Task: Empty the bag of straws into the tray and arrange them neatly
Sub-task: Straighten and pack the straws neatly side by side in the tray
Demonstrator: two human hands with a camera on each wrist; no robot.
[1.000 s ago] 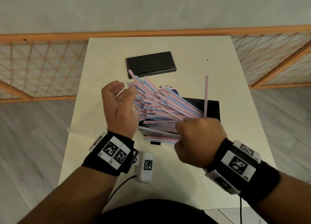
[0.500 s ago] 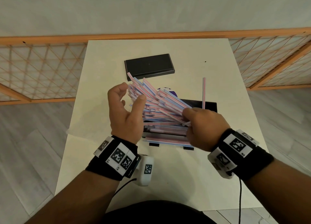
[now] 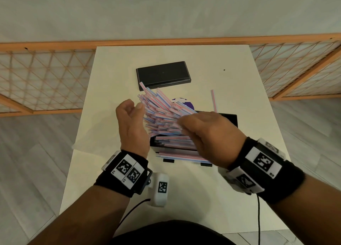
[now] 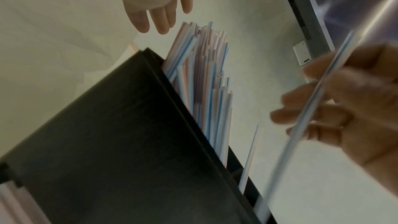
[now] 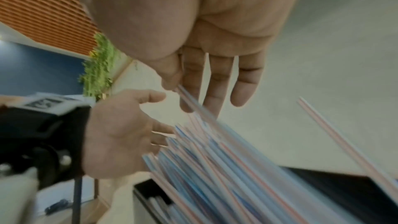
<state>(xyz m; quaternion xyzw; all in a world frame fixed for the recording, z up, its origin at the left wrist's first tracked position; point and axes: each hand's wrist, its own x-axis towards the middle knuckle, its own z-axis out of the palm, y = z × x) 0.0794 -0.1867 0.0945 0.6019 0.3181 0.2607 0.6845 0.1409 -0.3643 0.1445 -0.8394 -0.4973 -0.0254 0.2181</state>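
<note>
A heap of pink- and blue-striped straws (image 3: pixel 162 115) lies slanted in a black tray (image 3: pixel 229 118), their left ends sticking up past its left wall. My left hand (image 3: pixel 133 106) stands at those ends with relaxed fingers (image 4: pixel 159 21), palm toward them, holding nothing. My right hand (image 3: pixel 181 125) hovers over the heap. Its thumb and index finger pinch one straw (image 5: pixel 193 103), seen blurred in the left wrist view too (image 4: pixel 312 117); the other fingers are straight. One lone straw (image 3: pixel 214 101) sticks up behind the right hand.
A black lid (image 3: pixel 163 75) lies farther back on the white table (image 3: pixel 212 64). Something purple (image 3: pixel 185 104) shows behind the straws. A clear plastic sheet (image 3: pixel 83 143) hangs at the table's left edge. An orange lattice fence (image 3: pixel 36 78) surrounds the table.
My right hand has moved left across the heap, fingers more extended. The left hand's fingers have loosened off the straw ends. The lone straw now leans left.
</note>
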